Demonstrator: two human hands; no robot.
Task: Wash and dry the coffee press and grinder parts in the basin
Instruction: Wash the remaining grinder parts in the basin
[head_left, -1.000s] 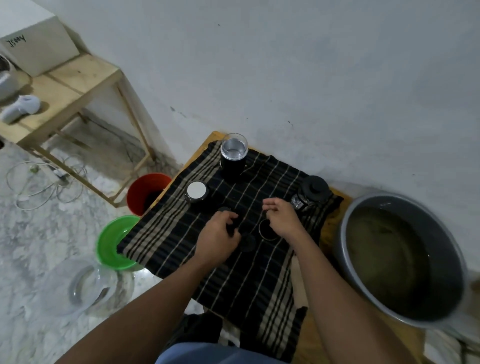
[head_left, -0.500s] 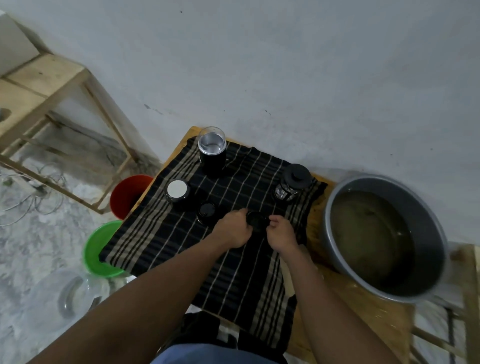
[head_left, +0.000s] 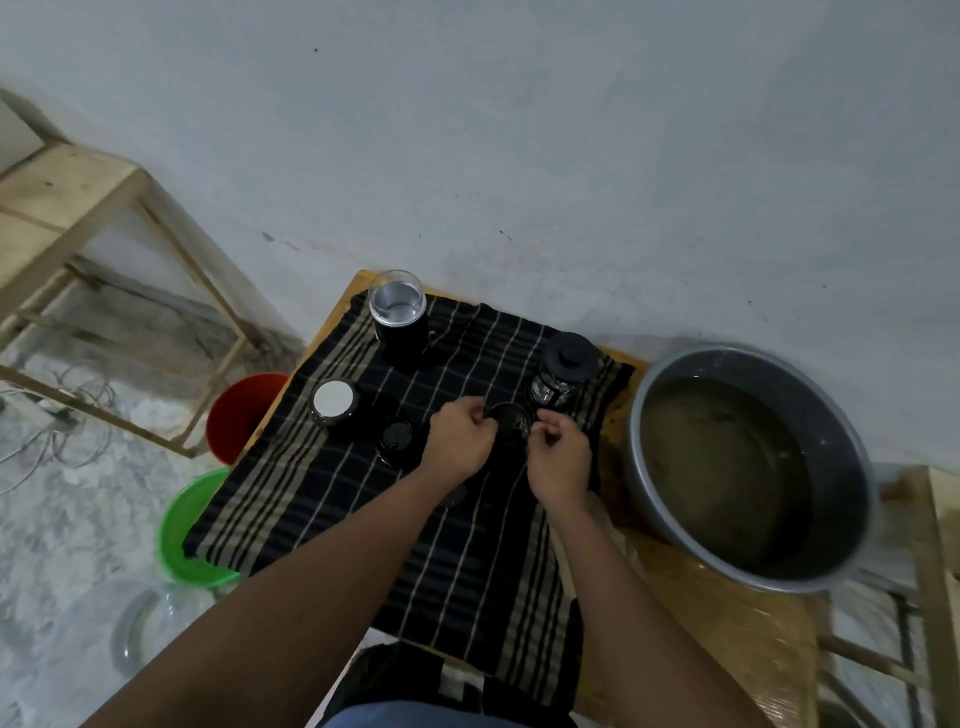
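A dark striped cloth (head_left: 322, 499) covers a low wooden table. On it stand a black grinder with a clear lid (head_left: 399, 318), a glass coffee press with a black lid (head_left: 563, 375), a black part with a white round top (head_left: 333, 402) and a small black cap (head_left: 397, 440). My left hand (head_left: 460, 439) and my right hand (head_left: 560, 456) both pinch the rim of a round black disc part (head_left: 510, 420), held just above the cloth in front of the press. A grey metal basin (head_left: 857, 488) of murky water sits to the right.
On the floor left of the table are a red bucket (head_left: 236, 415), a green bowl (head_left: 179, 525) and a clear plastic container (head_left: 130, 629). A wooden shelf frame (head_left: 119, 208) stands at the far left with cables below. The wall is close behind.
My hands came together from apart and took hold of the round black disc part near the press. The view also shifted right, bringing the basin more into view.
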